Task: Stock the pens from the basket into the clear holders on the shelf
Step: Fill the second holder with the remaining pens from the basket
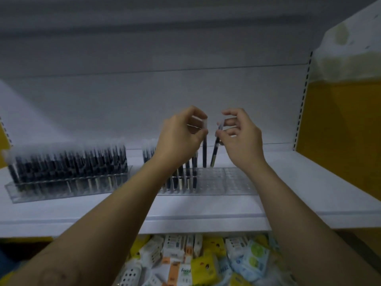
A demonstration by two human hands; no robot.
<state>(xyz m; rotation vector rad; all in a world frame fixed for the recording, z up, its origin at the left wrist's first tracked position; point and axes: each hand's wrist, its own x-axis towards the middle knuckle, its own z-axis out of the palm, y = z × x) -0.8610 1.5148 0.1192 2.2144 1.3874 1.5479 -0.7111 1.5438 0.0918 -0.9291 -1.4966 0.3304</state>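
Two clear pen holders stand on the white shelf. The left holder is packed with dark pens with white caps. The right holder has pens in its left part and bare holes on its right. My left hand pinches a dark pen by its white cap, upright, its tip at the holder's top. My right hand pinches a second dark pen, tilted, its tip just above the holes. No basket of pens is in view.
Below the shelf lies a bin of tissue packs and white boxes. A yellow side panel closes the shelf on the right. The white back wall rises behind the holders.
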